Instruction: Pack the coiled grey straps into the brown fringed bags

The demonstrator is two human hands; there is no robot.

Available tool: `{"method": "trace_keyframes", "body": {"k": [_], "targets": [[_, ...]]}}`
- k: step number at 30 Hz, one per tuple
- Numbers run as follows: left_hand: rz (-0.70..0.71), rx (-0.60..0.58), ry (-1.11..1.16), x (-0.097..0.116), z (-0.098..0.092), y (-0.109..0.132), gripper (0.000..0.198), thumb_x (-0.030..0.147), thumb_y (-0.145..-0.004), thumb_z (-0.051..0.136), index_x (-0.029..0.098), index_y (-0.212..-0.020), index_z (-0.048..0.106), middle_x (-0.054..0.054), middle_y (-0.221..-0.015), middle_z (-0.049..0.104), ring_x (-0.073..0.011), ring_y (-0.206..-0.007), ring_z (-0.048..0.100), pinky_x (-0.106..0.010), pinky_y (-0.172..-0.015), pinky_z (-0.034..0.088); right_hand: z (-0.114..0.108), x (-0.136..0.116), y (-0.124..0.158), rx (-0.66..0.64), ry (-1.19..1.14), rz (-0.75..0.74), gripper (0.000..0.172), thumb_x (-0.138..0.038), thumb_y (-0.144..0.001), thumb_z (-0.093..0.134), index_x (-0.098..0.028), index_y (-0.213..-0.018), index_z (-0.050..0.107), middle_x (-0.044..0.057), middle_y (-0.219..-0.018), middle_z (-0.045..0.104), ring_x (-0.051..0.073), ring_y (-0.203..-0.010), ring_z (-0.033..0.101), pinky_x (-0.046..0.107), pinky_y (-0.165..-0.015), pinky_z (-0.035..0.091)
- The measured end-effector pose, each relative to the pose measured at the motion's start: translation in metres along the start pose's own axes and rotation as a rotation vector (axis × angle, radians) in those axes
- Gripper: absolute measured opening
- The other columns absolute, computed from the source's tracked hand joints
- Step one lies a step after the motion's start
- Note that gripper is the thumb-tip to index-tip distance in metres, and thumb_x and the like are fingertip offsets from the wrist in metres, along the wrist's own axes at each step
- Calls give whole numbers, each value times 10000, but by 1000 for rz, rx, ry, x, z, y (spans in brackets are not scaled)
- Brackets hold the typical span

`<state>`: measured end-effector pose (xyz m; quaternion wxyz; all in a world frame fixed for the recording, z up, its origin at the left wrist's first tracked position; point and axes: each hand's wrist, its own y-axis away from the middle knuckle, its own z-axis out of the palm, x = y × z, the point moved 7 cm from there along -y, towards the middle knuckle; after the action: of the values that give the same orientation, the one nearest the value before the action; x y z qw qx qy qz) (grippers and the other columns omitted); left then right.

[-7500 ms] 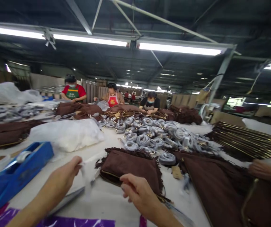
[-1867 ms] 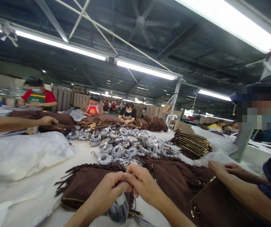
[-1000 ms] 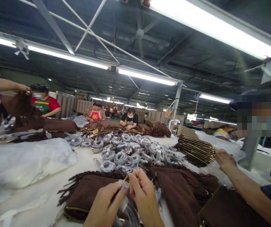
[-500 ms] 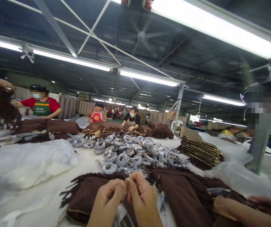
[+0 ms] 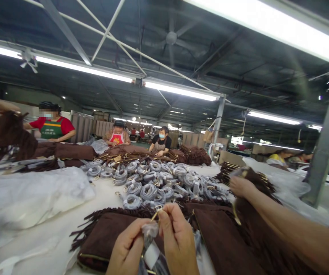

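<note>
Pinching — left hand (image 5: 127, 246) on plastic wrap (image 5: 150, 230) (strap (image 5: 162, 264) inside), right hand (image 5: 178, 240) on gold clasp (image 5: 155, 215).

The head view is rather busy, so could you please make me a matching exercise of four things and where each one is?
1. Gold fitting
2. Coils
3. White sack
4. Green apron

A. Worn over a red shirt
B. Heaped mid-view
C. At the wearer's right hand
D. On the table's left side

Pairs: 1-C; 2-B; 3-D; 4-A
</note>
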<state>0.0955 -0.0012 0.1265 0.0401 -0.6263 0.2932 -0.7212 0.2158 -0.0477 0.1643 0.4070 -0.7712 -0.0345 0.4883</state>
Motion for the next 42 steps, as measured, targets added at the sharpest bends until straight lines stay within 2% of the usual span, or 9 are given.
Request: {"method": "trace_keyframes", "body": {"k": [3, 7, 15, 21, 25, 30, 33, 36, 42], "targets": [[189, 88, -189, 19, -11, 2, 296, 289, -873, 510, 244, -1126, 658, -53, -1012, 691, -216, -920, 633, -252, -826, 505, 1, 5, -2, -18, -35, 24, 343, -474, -955, 399, -229, -725, 472, -61, -518, 439, 114, -462, 423, 237, -456, 301], [438, 10, -440, 48, -9, 6, 242, 213, -872, 523, 260, -1035, 695, -86, -1101, 648, -216, -982, 631, -239, -854, 505, 6, 9, -3, -97, -74, 43, 345, -476, -954, 400, -224, -729, 470, -61, -526, 447, 110, -469, 430, 225, -464, 319], [530, -155, -599, 53, -1, 2, 258, 243, -932, 405, 227, -781, 614, -70, -930, 622, -145, -738, 596, -186, -694, 483, 9, 12, -3, -76, -215, 145, 375, -527, -917, 454, -219, -703, 457, -71, -532, 414, 99, -480, 378, 214, -457, 294], [337, -58, -358, 42, -16, 3, 245, 303, -899, 487, 217, -683, 564, -82, -972, 658, -197, -864, 601, -240, -771, 478, 14, 17, -3, -72, -413, 196, 392, -554, -886, 507, -218, -698, 434, -80, -547, 368, 88, -478, 329, 194, -437, 290], [148, -62, -187, 27, -13, 1, 315, 366, -862, 562, 204, -602, 490, -54, -795, 660, -180, -724, 592, -244, -680, 473, 20, 20, 3, -59, -463, 183, 398, -563, -876, 519, -212, -696, 462, -79, -532, 361, 86, -459, 321, 188, -413, 277], [5, -19, 16, 6, -16, -2, 201, 380, -808, 647, 194, -798, 572, -9, -777, 642, -162, -762, 585, -233, -722, 475, 28, 26, 1, -70, -486, 253, 378, -550, -864, 537, -217, -704, 455, -79, -559, 363, 92, -484, 328, 188, -437, 295], [-110, -81, 72, -12, -17, -2, 278, 424, -792, 666, 161, -878, 638, -22, -795, 662, -155, -732, 584, -232, -686, 471, 28, 23, -6, -197, -316, 213, 347, -521, -894, 484, -219, -724, 479, -56, -592, 439, 112, -527, 399, 208, -489, 330], [-179, 33, 144, -25, -30, -4, 350, 482, -760, 687, 145, -848, 659, 1, -696, 629, -122, -606, 534, -206, -561, 431, 13, 14, -9, -195, 66, 41, 379, -482, -941, 380, -223, -692, 500, -30, -577, 496, 134, -531, 451, 233, -503, 310], [-130, 22, 61, -17, -35, -4, 287, 417, -763, 686, 155, -876, 654, -10, -749, 642, -150, -651, 574, -238, -586, 491, 18, -5, 7, -470, 687, -268, 275, -248, -925, 396, -234, -693, 542, -1, -572, 644, 149, -486, 550, 285, -474, 200]]}}
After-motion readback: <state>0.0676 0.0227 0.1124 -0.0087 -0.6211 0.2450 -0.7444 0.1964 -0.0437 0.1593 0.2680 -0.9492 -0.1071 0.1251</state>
